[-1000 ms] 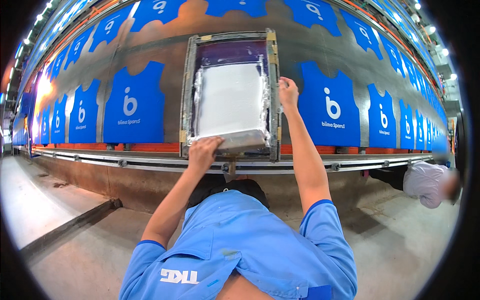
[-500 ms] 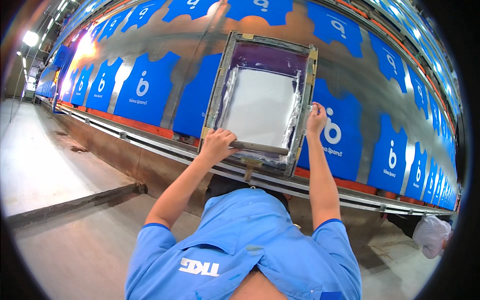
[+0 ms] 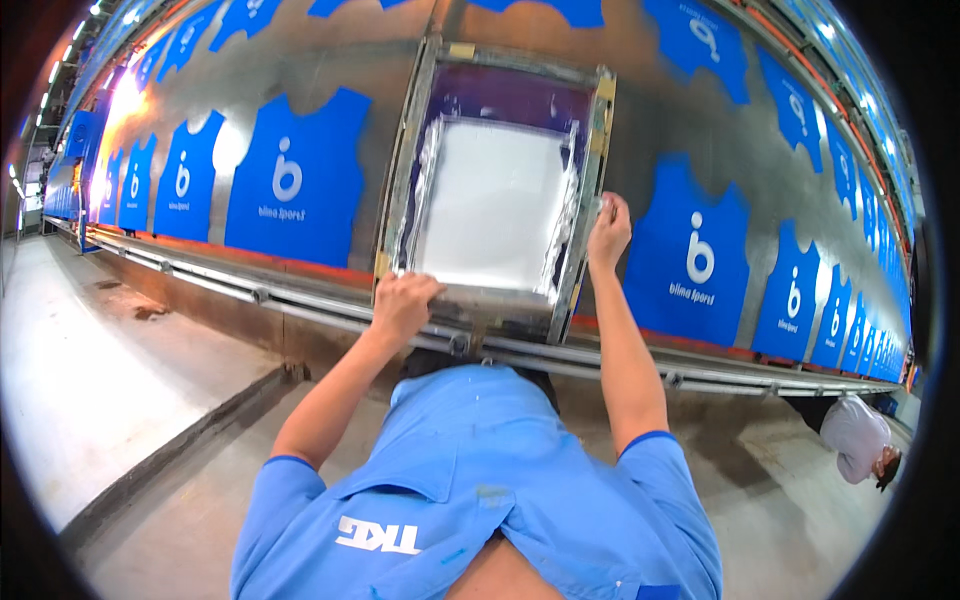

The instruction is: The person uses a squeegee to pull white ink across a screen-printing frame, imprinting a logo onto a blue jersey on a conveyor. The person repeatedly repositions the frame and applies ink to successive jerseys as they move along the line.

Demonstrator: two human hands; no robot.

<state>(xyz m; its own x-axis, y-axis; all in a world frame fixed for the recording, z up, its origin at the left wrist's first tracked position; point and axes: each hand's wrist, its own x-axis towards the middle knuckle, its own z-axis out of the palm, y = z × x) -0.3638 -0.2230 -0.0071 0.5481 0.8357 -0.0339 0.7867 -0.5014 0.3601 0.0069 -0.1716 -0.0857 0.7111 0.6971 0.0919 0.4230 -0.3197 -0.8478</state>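
A rectangular screen frame (image 3: 403, 170) holds white ink (image 3: 490, 200) inside a purple border, over a metal table. My left hand (image 3: 400, 300) is closed on the squeegee bar (image 3: 495, 293) at the frame's near end. My right hand (image 3: 608, 232) grips the frame's right side with bent fingers, near its middle. Blue sleeveless shirt pieces with white logos lie either side, one at left (image 3: 290, 135), one at right (image 3: 668, 235).
A metal rail (image 3: 260, 295) runs along the table's near edge, above a concrete floor (image 3: 130, 390) with a dark step edge. A co-worker (image 3: 860, 435) in a pale top is at far right. More blue pieces line the table's back.
Half a second ago a partly covered blue piece showed left of the frame; now the neighbouring pieces show fully. The view has swung, and both hands and frame sit higher and leftward in it.
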